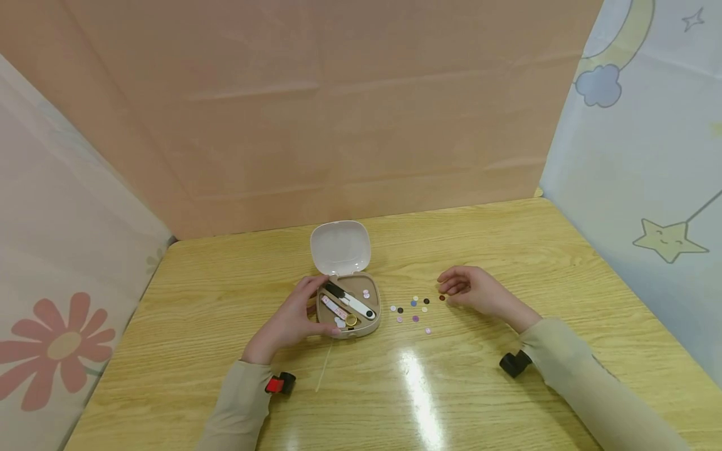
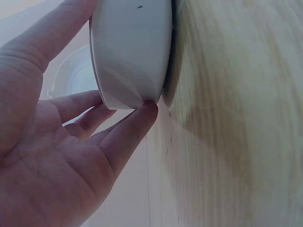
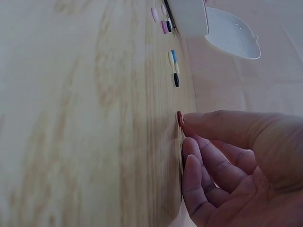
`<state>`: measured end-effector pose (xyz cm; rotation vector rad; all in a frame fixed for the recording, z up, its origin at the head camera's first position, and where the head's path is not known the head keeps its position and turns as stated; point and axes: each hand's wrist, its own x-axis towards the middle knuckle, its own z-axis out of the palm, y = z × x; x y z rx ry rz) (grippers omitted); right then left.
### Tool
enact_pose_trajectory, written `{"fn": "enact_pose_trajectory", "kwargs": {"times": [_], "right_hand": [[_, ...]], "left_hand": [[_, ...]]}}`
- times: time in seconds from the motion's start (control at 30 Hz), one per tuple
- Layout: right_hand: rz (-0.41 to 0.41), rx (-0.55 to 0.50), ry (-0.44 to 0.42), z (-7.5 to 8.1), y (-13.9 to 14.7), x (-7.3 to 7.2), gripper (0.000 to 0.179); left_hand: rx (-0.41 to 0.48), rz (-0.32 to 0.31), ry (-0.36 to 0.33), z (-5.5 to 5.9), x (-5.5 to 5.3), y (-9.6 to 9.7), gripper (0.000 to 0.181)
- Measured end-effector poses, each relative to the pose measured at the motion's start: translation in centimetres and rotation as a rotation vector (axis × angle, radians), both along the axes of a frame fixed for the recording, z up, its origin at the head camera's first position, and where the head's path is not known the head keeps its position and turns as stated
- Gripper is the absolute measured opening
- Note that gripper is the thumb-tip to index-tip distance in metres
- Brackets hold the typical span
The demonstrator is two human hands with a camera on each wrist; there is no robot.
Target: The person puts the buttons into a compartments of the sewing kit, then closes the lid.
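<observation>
Wood-grain table [image 1: 479, 388] before a peach backdrop [image 1: 361, 113] bears an open box [image 1: 365, 332] containing snips [image 1: 358, 306], held between the left hand's [image 1: 286, 326] thumb and fingers. Buttons [image 1: 415, 319] lie scattered to its right; the right hand [image 1: 475, 293], fingers loosely bent, has its thumb tip at the red button [image 1: 442, 298].

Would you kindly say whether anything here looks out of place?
Loose buttons lie scattered on the table, right of the open case, as if spilled; a thin pale line, perhaps thread, runs across the wood near its front.
</observation>
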<state>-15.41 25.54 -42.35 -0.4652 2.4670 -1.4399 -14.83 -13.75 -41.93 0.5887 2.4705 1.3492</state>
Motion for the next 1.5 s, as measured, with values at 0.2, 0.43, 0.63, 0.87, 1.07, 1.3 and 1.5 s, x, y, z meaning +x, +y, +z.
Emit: {"fn": "enact_pose_trajectory", "kwargs": {"times": [0.2,0.43,0.63,0.87,1.07,1.3,1.5], "right_hand": [[-0.012,0.047,0.012,-0.17,-0.18,-0.32,0.033],[-0.032,0.049,-0.018,-0.14,-0.41,-0.39,0.032],[-0.036,0.03,-0.02,-0.08,-0.55,-0.4,0.031],[-0.041,0.042,-0.019,-0.37,-0.55,-0.44,0.03],[-0.057,0.069,-0.018,-0.6,-0.53,-0.52,0.03],[-0.061,0.086,0.0,-0.68,-0.5,-0.4,0.029],[-0.052,0.07,0.01,-0.36,-0.55,-0.23,0.027]], "left_hand": [[0.0,-0.005,0.016,-0.07,0.0,-0.06,0.102],[0.008,-0.006,0.011,0.02,0.04,-0.05,0.103],[0.013,-0.003,0.02,0.19,0.1,0.06,0.103],[0.026,-0.007,0.028,0.25,0.17,0.09,0.103],[-0.007,-0.014,0.044,0.2,0.16,-0.03,0.103],[-0.011,-0.023,0.048,0.29,0.24,-0.02,0.104],[-0.003,-0.022,0.038,0.31,0.25,0.03,0.104]]}}
